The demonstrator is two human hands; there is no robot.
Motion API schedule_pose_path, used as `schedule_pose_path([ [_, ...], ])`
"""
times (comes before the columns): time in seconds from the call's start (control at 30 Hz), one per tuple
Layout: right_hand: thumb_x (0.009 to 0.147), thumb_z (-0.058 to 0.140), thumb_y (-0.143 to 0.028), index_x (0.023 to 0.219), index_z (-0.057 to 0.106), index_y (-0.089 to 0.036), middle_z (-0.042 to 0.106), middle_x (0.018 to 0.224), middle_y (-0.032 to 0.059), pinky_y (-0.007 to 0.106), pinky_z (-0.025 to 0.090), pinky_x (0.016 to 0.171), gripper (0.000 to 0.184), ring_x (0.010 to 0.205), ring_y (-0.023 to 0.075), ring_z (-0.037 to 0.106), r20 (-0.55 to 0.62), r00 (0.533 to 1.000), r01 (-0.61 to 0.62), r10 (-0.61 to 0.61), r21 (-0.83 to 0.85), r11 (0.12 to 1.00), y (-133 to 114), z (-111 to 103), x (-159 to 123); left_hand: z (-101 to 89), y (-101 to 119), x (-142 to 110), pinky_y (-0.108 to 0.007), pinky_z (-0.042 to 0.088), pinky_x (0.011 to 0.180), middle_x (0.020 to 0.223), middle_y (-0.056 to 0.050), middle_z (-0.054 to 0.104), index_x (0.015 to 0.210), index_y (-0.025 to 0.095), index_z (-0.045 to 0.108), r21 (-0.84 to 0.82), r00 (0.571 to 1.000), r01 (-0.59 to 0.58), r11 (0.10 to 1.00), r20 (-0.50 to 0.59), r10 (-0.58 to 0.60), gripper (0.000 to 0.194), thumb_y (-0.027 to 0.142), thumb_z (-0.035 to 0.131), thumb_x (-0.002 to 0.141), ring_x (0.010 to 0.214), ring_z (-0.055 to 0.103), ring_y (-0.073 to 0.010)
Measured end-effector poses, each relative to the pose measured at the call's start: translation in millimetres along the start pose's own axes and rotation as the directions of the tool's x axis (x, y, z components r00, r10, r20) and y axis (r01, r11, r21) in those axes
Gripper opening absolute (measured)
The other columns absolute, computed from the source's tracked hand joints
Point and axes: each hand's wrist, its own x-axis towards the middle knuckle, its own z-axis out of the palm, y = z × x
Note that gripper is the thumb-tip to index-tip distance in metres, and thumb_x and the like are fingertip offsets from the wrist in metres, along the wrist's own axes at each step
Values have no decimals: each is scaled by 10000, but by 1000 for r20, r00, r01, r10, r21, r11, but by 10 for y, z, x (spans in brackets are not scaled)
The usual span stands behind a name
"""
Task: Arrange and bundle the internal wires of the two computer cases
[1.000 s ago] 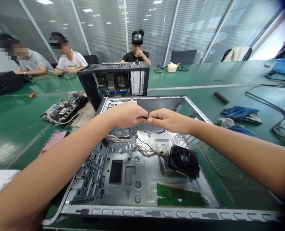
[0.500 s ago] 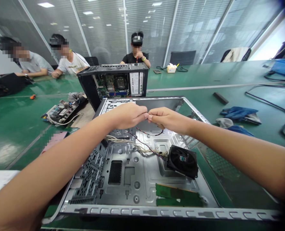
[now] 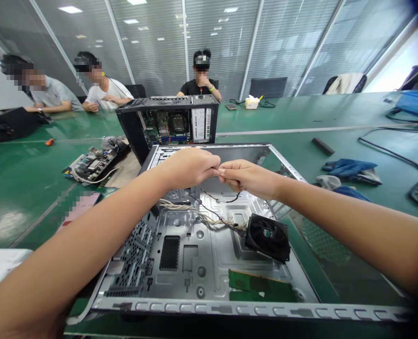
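Hardly changed from one second ago, except for the small dark piece between the fingertips, now hidden; same place inside the open case (image 3: 216, 256) for the fan (image 3: 267, 238), in its right part, and for the green boards (image 3: 246, 281), by its near edge. Open room within the case's raised metal rims, toward its left middle. Above the case's far part, left hand (image 3: 198, 167) and right hand (image 3: 242, 175) meeting tip to tip, fingers pinched narrow, contents impossible to tell, thin cable (image 3: 230, 201) just below.
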Motion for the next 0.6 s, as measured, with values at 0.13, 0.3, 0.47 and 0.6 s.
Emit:
schedule_pose_path([
  [0.13, 934, 508, -299, 744, 543, -183, 318, 532, -73, 261, 188, 470, 225, 482, 88, 226, -13, 1000, -7, 6, -75, 997, 22, 5, 17, -1, 1, 2, -280, 346, 627, 766, -53, 665, 846, 169, 630, -23, 998, 18, 1000, 56, -16, 255, 301, 451, 971, 707, 583, -167],
  [0.3, 950, 495, -320, 771, 557, -181, 332, 536, -69, 266, 194, 477, 235, 485, 92, 241, -32, 999, -14, 9, -166, 986, 52, 4, 43, 2, -22, -22, -270, 326, 619, 769, -44, 674, 881, 170, 637, -67, 999, 21, 998, 50, -18, 139, 267, 540, 897, 678, 561, -152],
  [0.47, 957, 489, -385, 790, 554, -179, 339, 542, -70, 264, 207, 477, 273, 486, 91, 254, -18, 1000, 1, -5, -225, 974, 39, 19, 42, -25, -45, -18, -272, 313, 612, 712, -36, 646, 810, 178, 628, -82, 996, 20, 996, 90, -13, 230, 285, 471, 939, 642, 529, -143],
  [0.6, 966, 474, -425, 803, 557, -173, 359, 557, -65, 255, 235, 486, 311, 505, 92, 286, 13, 999, 52, -50, -288, 956, 20, 35, 34, -63, -46, -11, -280, 312, 602, 659, -26, 614, 789, 182, 623, -102, 989, 34, 994, 149, -18, 284, 290, 423, 958, 608, 505, -144],
])
